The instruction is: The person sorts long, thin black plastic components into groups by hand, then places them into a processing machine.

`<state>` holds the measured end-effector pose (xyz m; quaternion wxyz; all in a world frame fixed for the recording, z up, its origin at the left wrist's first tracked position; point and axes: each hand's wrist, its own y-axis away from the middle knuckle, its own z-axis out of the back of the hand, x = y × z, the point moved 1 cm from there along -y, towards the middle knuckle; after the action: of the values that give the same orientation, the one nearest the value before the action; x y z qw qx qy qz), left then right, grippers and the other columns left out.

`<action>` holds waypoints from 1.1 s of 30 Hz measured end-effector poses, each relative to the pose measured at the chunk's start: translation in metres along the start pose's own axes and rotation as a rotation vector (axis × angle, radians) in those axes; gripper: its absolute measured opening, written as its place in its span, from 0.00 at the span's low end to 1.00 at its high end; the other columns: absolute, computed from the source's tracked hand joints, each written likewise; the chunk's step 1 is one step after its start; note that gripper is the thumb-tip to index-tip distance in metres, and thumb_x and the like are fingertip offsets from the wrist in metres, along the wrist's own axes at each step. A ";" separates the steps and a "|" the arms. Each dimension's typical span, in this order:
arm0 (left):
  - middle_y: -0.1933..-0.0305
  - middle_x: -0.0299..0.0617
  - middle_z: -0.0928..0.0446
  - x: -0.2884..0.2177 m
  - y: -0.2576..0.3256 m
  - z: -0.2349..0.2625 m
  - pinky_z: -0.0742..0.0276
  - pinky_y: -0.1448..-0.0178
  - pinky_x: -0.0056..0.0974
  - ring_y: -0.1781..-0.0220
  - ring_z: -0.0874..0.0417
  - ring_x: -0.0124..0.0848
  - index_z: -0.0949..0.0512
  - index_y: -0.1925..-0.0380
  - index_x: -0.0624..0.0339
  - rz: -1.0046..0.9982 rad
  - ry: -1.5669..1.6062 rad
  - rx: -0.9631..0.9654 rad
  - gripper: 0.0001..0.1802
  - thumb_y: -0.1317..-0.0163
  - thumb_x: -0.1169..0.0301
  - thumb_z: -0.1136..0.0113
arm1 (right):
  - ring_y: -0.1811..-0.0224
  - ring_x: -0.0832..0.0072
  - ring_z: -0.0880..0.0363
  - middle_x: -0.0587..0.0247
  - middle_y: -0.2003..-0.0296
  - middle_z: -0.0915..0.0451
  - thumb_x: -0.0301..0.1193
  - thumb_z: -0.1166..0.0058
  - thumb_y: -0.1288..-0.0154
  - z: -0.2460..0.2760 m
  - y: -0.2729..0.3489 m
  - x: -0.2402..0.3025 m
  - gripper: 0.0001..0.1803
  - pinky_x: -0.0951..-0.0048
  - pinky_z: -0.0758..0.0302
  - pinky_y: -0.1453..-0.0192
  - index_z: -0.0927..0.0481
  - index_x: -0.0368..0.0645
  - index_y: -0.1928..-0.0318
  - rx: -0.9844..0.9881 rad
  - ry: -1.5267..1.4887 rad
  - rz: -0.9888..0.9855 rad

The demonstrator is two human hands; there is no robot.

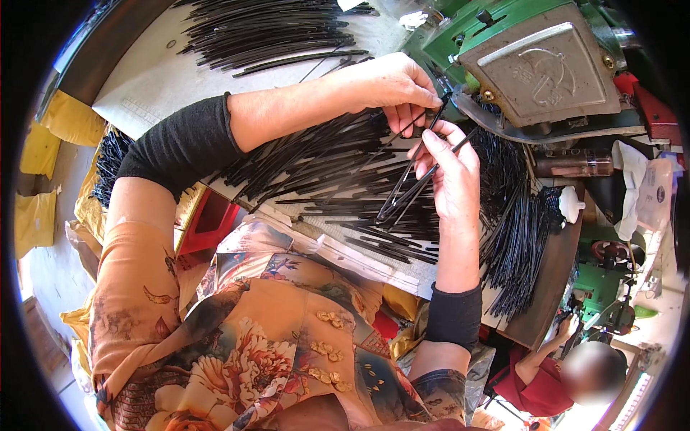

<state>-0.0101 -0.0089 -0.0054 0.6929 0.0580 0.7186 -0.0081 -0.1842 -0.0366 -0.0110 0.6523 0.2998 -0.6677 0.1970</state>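
Observation:
My left hand (397, 87) is closed in a pinch on the end of a thin black strip, close beside a green machine (535, 75). Just below it, my right hand (454, 169) is closed round a few long black strips (407, 198); they hang down toward the table, and one short end sticks out past the thumb. The two hands almost meet. What the left fingertips grip is partly hidden by the fingers. Under both hands lies a loose pile of black strips (309, 154) spread over the pale tabletop (136, 93).
Another heap of black strips (266, 29) lies at the far left. A thick bundle (521, 244) hangs over the table's right edge. A brown-tinted bottle (573, 163) stands below the machine. At lower right, a person in a dark red top (535, 384) works at another green machine (598, 287).

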 end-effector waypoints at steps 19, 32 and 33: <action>0.81 0.39 0.25 -0.002 0.001 0.000 0.28 0.82 0.26 0.85 0.23 0.25 0.22 0.67 0.67 0.025 -0.005 -0.010 0.16 0.41 0.62 0.43 | 0.85 0.81 0.31 0.60 0.78 0.23 0.31 0.49 0.38 -0.004 0.004 0.002 0.12 0.84 0.34 0.80 0.28 0.37 0.58 0.001 -0.231 -0.109; 0.84 0.34 0.26 -0.003 0.001 -0.002 0.31 0.82 0.27 0.87 0.27 0.22 0.21 0.75 0.62 -0.081 -0.457 0.124 0.17 0.43 0.58 0.44 | 0.87 0.81 0.36 0.64 0.79 0.29 0.32 0.56 0.33 0.028 0.045 0.018 0.16 0.83 0.38 0.85 0.31 0.36 0.49 0.042 -0.088 -0.240; 0.84 0.36 0.26 -0.009 0.004 -0.008 0.30 0.81 0.27 0.86 0.27 0.23 0.21 0.76 0.63 -0.015 -0.511 0.113 0.17 0.43 0.59 0.45 | 0.88 0.86 0.42 0.67 0.80 0.32 0.31 0.57 0.33 0.036 0.052 0.023 0.17 0.85 0.45 0.86 0.32 0.37 0.47 -0.039 0.015 -0.229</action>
<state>-0.0178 -0.0043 0.0040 0.8476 0.0876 0.5189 -0.0678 -0.2451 -0.0245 0.0159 0.6813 0.3598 -0.6279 0.1105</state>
